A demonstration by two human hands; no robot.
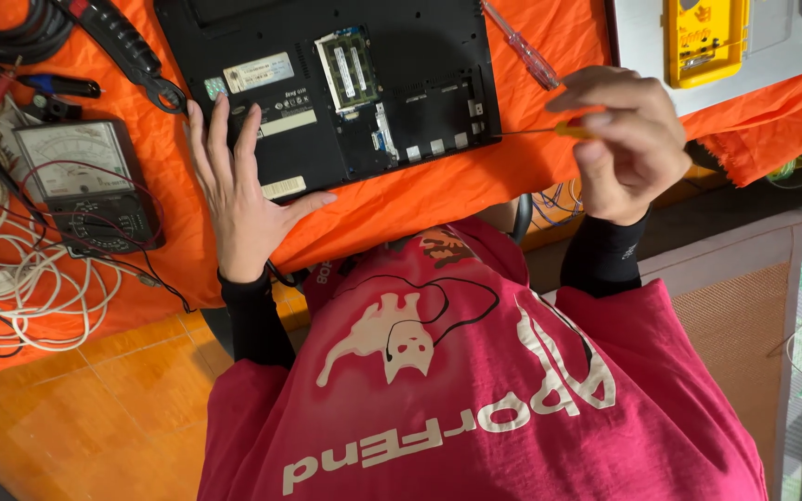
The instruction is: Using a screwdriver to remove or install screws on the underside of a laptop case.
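The left hand (239,199) is laid flat on the near left corner of an upturned black laptop (327,83), its fingers (220,130) spread and straight. The right hand (624,139) is held off the laptop's right edge, fingers curled and pinched on a thin screwdriver (563,130) with a yellow handle, its shaft pointed at the laptop. On the laptop's underside, pale rectangular labels are seen near the left hand, beside an open bay with green memory boards. The laptop lies on an orange cloth (420,199) over the desk.
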